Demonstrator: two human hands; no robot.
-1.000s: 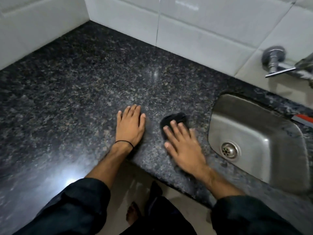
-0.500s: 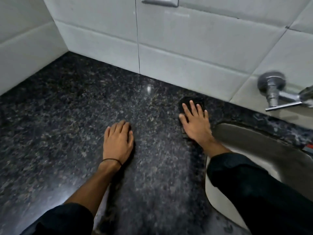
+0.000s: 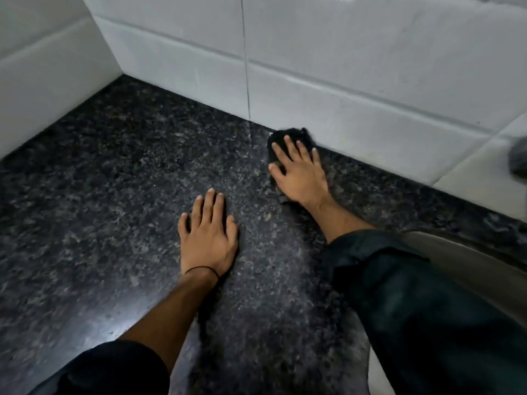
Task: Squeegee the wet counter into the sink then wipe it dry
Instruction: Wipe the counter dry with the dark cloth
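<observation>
1. A dark speckled stone surface runs up to a white tiled wall.
2. The right hand lies flat with straight, spread fingers, pressing a black cloth onto the surface. The cloth's far edge touches the foot of the wall.
3. The left hand rests palm down with fingers spread, holding nothing, farther from the wall than the cloth.
4. A steel sink shows farther out from the wall, partly hidden by the right arm's dark sleeve.
</observation>
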